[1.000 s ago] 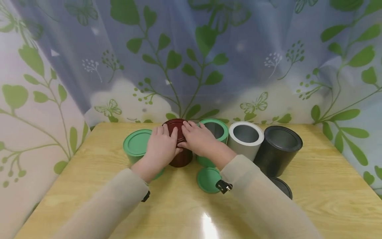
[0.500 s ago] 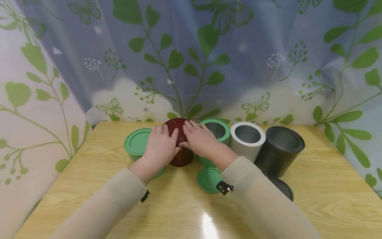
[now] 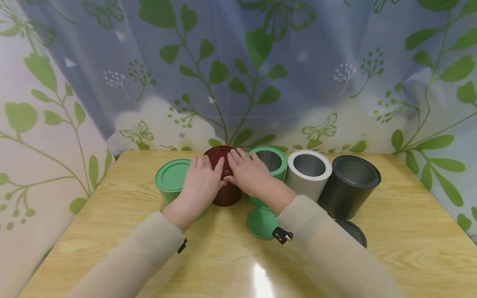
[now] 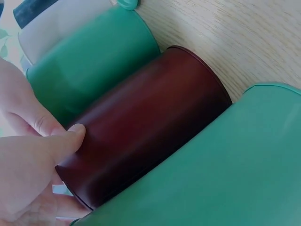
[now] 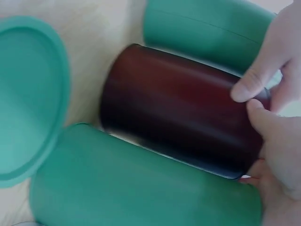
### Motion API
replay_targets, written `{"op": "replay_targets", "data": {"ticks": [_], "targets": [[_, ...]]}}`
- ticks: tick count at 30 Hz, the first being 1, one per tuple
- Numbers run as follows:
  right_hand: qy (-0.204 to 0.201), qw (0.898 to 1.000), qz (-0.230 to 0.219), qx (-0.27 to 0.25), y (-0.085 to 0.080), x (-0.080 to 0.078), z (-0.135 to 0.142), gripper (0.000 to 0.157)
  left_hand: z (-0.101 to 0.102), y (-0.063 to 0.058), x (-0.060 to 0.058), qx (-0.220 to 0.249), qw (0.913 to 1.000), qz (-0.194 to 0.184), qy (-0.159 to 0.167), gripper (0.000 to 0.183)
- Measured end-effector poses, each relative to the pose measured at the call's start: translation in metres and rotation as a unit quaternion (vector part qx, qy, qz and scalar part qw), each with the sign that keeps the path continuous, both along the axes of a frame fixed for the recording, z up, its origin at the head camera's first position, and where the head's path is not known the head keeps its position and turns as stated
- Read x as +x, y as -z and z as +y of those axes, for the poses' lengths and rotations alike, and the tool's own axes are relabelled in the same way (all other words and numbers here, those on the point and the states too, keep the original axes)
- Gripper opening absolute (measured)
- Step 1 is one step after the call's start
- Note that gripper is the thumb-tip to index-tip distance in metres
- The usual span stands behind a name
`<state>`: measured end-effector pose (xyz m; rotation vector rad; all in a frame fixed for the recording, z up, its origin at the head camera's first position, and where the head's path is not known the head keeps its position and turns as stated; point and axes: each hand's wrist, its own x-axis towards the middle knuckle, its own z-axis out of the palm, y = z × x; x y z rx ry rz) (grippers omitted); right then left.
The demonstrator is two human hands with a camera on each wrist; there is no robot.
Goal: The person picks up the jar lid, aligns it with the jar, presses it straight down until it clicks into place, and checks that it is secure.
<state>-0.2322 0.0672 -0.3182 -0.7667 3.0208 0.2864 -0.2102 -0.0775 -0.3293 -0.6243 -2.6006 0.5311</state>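
Observation:
A dark red canister (image 3: pixel 228 196) stands upright with its dark red lid (image 3: pixel 220 154) on top. Both hands hold it at the top. My left hand (image 3: pixel 203 178) has its fingers over the lid's left part, its thumb against the canister's near side below the rim. From the right, my right hand (image 3: pixel 250 173) lays its fingers on the lid, its thumb meeting the left one. In the left wrist view the left thumb (image 4: pixel 70 141) presses the red wall near the rim. A lidded green canister (image 3: pixel 172 178) is close by on the left, partly behind the left hand.
To the right stand an uncovered green canister (image 3: pixel 277 159), a white one (image 3: pixel 313 184) and a black one (image 3: pixel 343 198), both uncovered too. A green lid (image 3: pixel 261 223) and a black lid (image 3: pixel 352 232) lie in front on the wooden table (image 3: pixel 220 265). A patterned curtain (image 3: pixel 298 82) hangs behind.
Both hands keep the same hold on the dark red canister. Only the head view shifts slightly.

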Motion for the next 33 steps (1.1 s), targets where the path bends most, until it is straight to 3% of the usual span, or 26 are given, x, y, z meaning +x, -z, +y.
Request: {"op": "replay_targets", "data": {"ticks": [7,10,15,24,31,33], "targets": [[-0.026,0.995,0.100,0.004,0.003,0.014,0.000,0.051,0.001,0.001,0.000,0.009,1.0000,-0.001,0.002,0.061],[-0.025,0.991,0.133,0.010,0.004,0.019,-0.001,0.045,-0.004,0.001,0.001,0.042,0.9983,-0.038,0.016,0.062],[-0.029,0.988,0.152,-0.010,0.007,0.021,-0.003,0.041,-0.019,-0.004,0.006,0.117,0.9874,-0.104,0.025,0.056],[-0.044,0.980,0.191,-0.018,0.009,0.019,-0.002,0.040,-0.032,-0.010,0.006,0.122,0.9832,-0.073,0.114,0.052],[-0.072,0.971,0.227,-0.027,0.011,0.017,0.003,0.038,-0.042,-0.010,0.006,0.135,0.9695,-0.165,0.121,0.063],[-0.073,0.971,0.227,-0.031,0.011,0.017,0.004,0.038,-0.041,-0.011,0.006,0.141,0.9670,-0.175,0.120,0.061]]}}
